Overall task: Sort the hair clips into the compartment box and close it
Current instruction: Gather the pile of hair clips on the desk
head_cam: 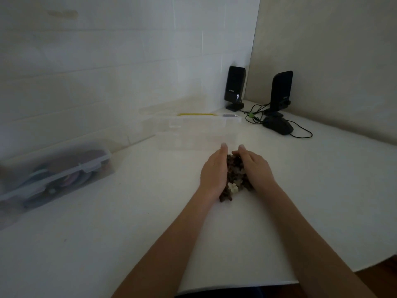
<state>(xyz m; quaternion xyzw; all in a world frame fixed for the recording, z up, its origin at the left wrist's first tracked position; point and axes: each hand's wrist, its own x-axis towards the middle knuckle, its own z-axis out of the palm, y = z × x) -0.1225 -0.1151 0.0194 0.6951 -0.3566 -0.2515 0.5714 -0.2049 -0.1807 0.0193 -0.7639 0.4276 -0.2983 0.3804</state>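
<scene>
**Hair clips gathered between both palms, box open beyond**

Hair clips (234, 173): a small heap, mostly dark brown with a few cream ones, lying on the white table (129, 233) just short of the clear compartment box (193, 134). Left hand (213, 172) and right hand (254, 166) flank the heap, fingers straight and together, palms pressing inward; neither hand clasps anything, both are flat and unclenched. Box lid appears raised at the back; dividers too faint to make out.

Judgement: step in hand is corralling the pile. Keep the palms low on the table so no clip slips under, then pick by colour.

Farther off: a closed clear case (58, 175) of coloured items at left, two black speakers (234, 83) and a mouse (278, 125) in the corner.
</scene>
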